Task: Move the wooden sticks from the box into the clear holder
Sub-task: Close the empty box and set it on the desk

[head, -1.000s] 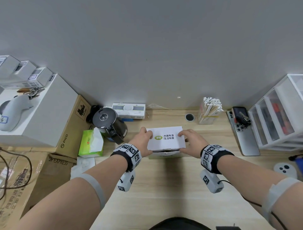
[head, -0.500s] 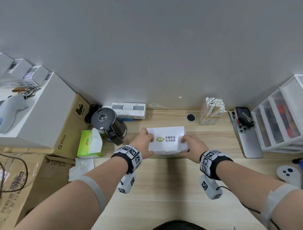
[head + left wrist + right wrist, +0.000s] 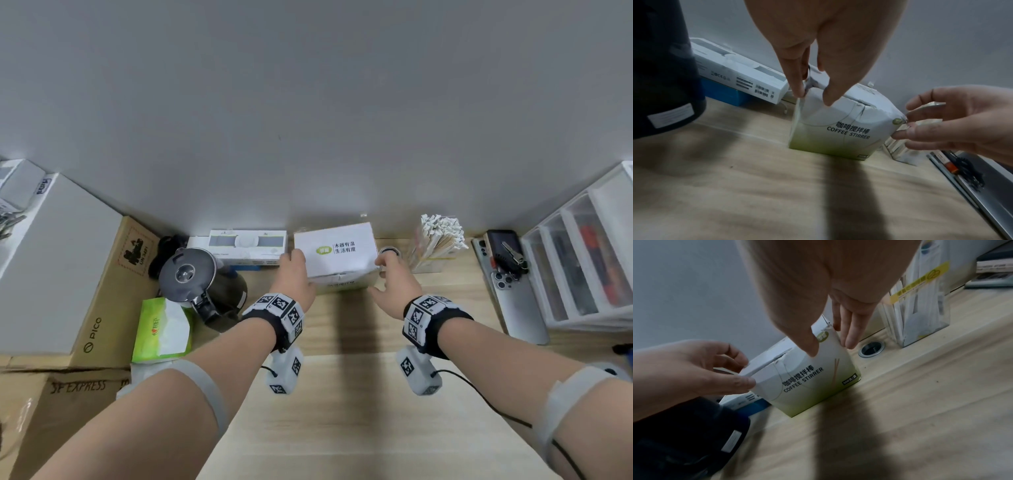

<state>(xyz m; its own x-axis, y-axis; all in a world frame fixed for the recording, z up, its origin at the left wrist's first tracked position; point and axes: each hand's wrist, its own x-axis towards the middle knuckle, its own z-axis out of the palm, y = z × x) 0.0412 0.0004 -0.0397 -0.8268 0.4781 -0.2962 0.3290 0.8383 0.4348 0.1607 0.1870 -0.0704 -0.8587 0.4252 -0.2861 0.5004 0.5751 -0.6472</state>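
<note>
While your left hand [image 3: 818,53] pinches the box [image 3: 337,255] at its top left corner and your right hand [image 3: 394,281] spreads loose at its right end, treat the standing cardboard as light and crushable; lift the top flap, holder [image 3: 433,253] just right.

Coffee stirrer box [image 3: 337,251]: white top with green round logo and black Chinese text; front face fades white to lime green at the base, black "COFFEE STIRRER" print. Clear holder [image 3: 432,251]: transparent, yellow band; sticks in it [image 3: 442,228] white-wrapped, tan lower down. Desk [image 3: 342,394]: light wood grain. Wall [image 3: 308,102]: plain grey. Kettle [image 3: 202,284]: black, grey lid. Tissue pack [image 3: 161,325]: lime green, white tissue. Wristbands [image 3: 279,313]: black with white blocks carrying black-and-white square markers. Cardboard box [image 3: 113,287]: brown, black PICO print. Drawer unit [image 3: 582,267]: translucent white, red items inside.
</note>
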